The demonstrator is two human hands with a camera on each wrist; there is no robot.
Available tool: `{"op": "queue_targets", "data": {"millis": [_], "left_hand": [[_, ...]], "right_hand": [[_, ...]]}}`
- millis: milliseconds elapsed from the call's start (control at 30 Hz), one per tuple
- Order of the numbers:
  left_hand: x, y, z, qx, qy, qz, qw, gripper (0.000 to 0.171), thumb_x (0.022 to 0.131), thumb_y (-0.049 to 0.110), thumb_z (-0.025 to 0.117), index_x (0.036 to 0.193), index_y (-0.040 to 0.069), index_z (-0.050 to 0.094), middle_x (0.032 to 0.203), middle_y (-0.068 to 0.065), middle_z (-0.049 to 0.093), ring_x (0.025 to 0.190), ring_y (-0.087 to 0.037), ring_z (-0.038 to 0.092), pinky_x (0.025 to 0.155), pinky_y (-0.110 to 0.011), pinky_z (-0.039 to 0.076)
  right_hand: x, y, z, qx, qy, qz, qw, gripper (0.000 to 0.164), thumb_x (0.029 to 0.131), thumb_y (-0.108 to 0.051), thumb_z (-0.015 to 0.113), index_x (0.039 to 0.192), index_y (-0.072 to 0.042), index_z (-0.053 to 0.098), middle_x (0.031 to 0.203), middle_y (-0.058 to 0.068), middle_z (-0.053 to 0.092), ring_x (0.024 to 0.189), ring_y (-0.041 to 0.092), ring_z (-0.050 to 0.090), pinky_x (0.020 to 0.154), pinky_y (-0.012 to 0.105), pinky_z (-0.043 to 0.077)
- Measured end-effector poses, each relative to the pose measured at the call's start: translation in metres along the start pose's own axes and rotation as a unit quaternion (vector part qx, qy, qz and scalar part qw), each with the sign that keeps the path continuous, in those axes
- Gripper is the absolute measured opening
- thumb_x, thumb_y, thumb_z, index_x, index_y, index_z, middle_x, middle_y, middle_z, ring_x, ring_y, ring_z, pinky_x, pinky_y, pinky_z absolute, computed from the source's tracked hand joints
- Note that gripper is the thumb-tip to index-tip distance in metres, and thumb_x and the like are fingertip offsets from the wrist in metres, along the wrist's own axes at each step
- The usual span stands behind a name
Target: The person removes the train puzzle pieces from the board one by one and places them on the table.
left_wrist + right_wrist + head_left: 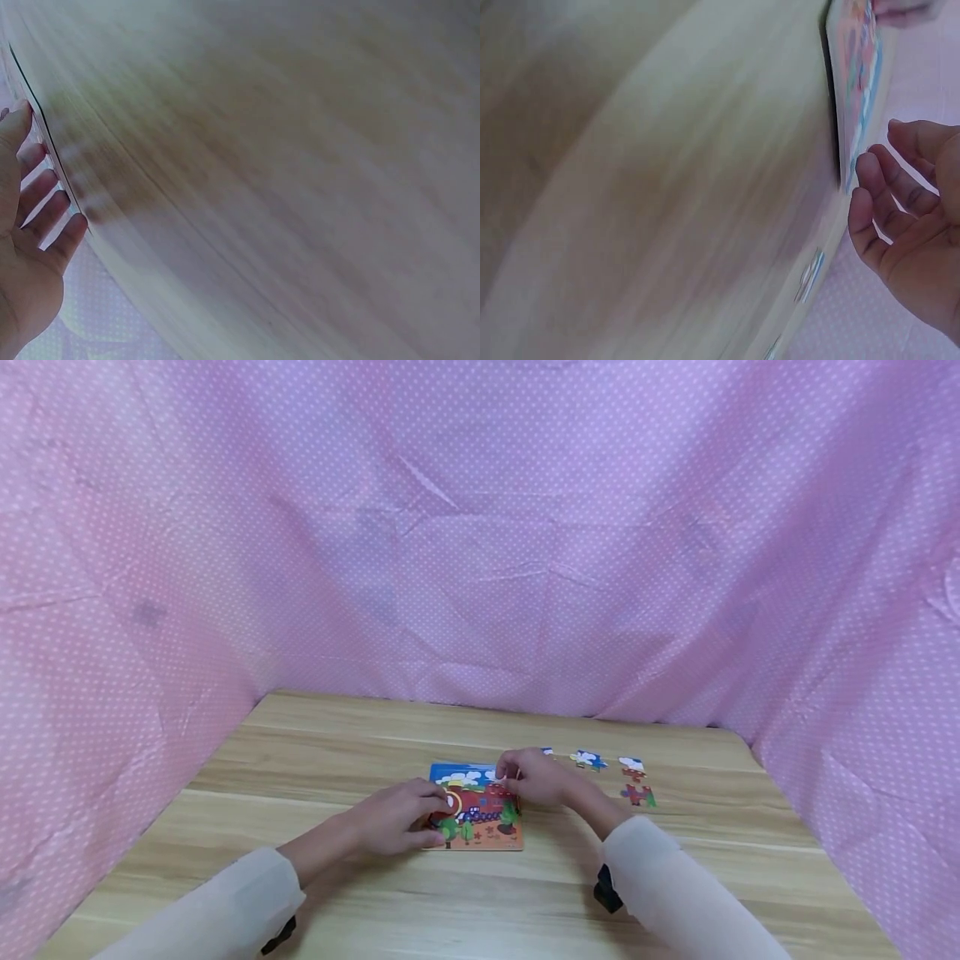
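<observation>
A jigsaw puzzle (480, 831) with a red train, green trees and white clouds lies on the wooden table. At its left side is my left hand (400, 817), the fingertips touching the puzzle. In the left wrist view the fingers of that hand (37, 217) are spread and fairly straight along a thin edge. Over the puzzle's upper right corner bends my right hand (534, 777). Seen from the right wrist, its fingers (891, 217) are bent by the puzzle's edge (845, 112). Whether a piece sits between those fingertips and the thumb is unclear.
Loose puzzle pieces lie to the right: a blue and white one (587, 760), a white and red one (632, 767) and a red and green one (639, 795). Another (547, 751) peeks out behind the right hand. Pink dotted cloth (480, 568) hangs around the table (337, 727).
</observation>
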State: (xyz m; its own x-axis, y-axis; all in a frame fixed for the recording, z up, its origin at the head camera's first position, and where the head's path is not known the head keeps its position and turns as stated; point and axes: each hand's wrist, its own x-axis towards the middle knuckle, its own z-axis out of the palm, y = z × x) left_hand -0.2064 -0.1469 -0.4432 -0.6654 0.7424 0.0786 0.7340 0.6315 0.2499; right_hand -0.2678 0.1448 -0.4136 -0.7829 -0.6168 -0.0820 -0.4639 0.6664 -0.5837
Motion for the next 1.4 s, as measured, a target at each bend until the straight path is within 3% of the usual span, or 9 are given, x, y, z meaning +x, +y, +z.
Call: {"op": "queue_targets", "data": {"millis": [233,467,633,967,1400], "left_hand": [[0.0,0.0,0.0,-0.007,-0.009,-0.013,0.9998,0.044,0.1,0.046,0.065,0.133,0.016,0.068,0.14,-0.002,0.059,0.128,-0.019,0.054,0.107,-0.041,0.048],[0.001,-0.003,0.001,-0.002,-0.003,0.0,1.0,0.044,0.099,0.046,0.066,0.131,0.015,0.069,0.138,-0.003,0.06,0.124,-0.018,0.056,0.102,-0.039,0.051],[0.0,-0.003,0.001,0.0,0.004,0.003,1.0,0.044,0.099,0.045,0.066,0.13,0.014,0.069,0.138,-0.004,0.06,0.124,-0.019,0.056,0.102,-0.041,0.052],[0.0,0.0,-0.003,-0.002,-0.001,-0.002,1.0,0.043,0.099,0.043,0.067,0.13,0.013,0.069,0.138,-0.004,0.06,0.125,-0.02,0.056,0.104,-0.041,0.051],[0.001,0.002,-0.006,-0.01,-0.01,-0.013,0.9998,0.044,0.099,0.044,0.067,0.131,0.013,0.069,0.139,-0.004,0.06,0.126,-0.021,0.056,0.104,-0.043,0.05]], "right_hand": [[0.005,-0.011,0.014,-0.024,-0.018,-0.033,0.999,0.013,0.101,-0.02,0.067,0.111,-0.012,0.069,0.092,-0.005,0.066,0.082,0.012,0.06,0.073,0.026,0.054],[0.012,-0.019,0.03,-0.074,-0.02,-0.011,0.997,0.036,0.094,-0.038,0.076,0.12,-0.014,0.068,0.1,-0.007,0.065,0.089,0.01,0.059,0.083,0.028,0.053],[0.014,-0.022,0.034,-0.064,-0.021,0.001,0.998,0.036,0.092,-0.038,0.078,0.118,-0.016,0.068,0.104,-0.007,0.063,0.093,0.01,0.057,0.088,0.03,0.053],[0.015,-0.022,0.035,-0.03,-0.018,0.027,0.999,0.025,0.091,-0.033,0.08,0.107,-0.019,0.066,0.096,-0.005,0.06,0.088,0.014,0.055,0.08,0.031,0.05],[0.017,-0.02,0.038,0.001,-0.007,0.043,0.999,0.037,0.09,-0.029,0.081,0.119,-0.012,0.066,0.096,-0.003,0.059,0.088,0.016,0.055,0.081,0.031,0.05]]}}
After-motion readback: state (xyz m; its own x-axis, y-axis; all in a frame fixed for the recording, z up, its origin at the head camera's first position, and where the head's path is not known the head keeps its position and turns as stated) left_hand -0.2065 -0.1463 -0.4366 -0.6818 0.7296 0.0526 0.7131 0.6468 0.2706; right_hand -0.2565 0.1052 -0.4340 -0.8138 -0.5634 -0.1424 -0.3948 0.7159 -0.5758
